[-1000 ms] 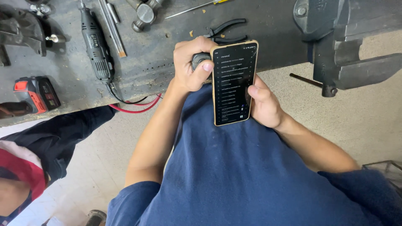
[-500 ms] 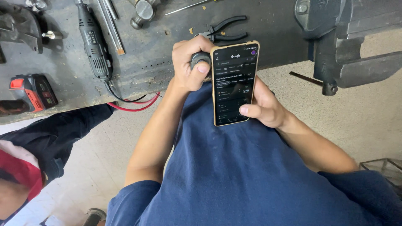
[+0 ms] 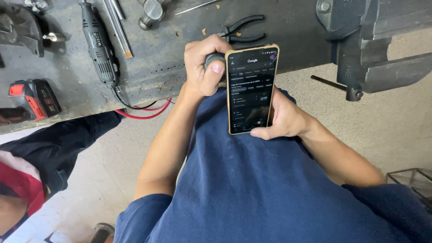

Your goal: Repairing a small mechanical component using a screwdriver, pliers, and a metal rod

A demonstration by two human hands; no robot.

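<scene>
The left hand (image 3: 204, 67) is curled tight around a small dark rounded object (image 3: 214, 59), mostly hidden in the fist, its thumb pressed against the near edge of the phone (image 3: 251, 90). The phone lies immediately to that hand's right, touching it, its long axis running from the workbench (image 3: 180, 67) edge toward the body. The right hand (image 3: 283, 120) cradles the phone's lower end from behind, fingers wrapped under it.

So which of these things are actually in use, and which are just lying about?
In use:
- phone, held in the right hand
- dark rounded handle, gripped by the left hand

Lying about:
- pliers
- rotary tool
- red battery pack
- bench vise
</scene>
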